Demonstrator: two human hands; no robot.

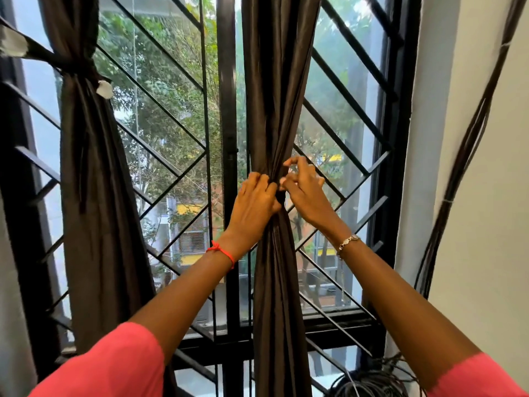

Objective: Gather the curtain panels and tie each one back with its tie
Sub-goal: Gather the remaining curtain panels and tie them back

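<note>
While left hand (pixel 254 202) grips centre curtain (pixel 279 96), right hand (pixel 305 193) pinches tie (pixel 280 197); left curtain (pixel 94 167), frame left, tied.

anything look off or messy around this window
Two small things. The tie on the left curtain panel has a white-tipped end poking out loose beside the gathered fabric, and a tangled coil of black cables sits at the lower right by the wall.

Open room lies between left curtain panel (pixel 94 167) and middle curtain panel (pixel 274 81), window grille (pixel 171 116) behind.
</note>
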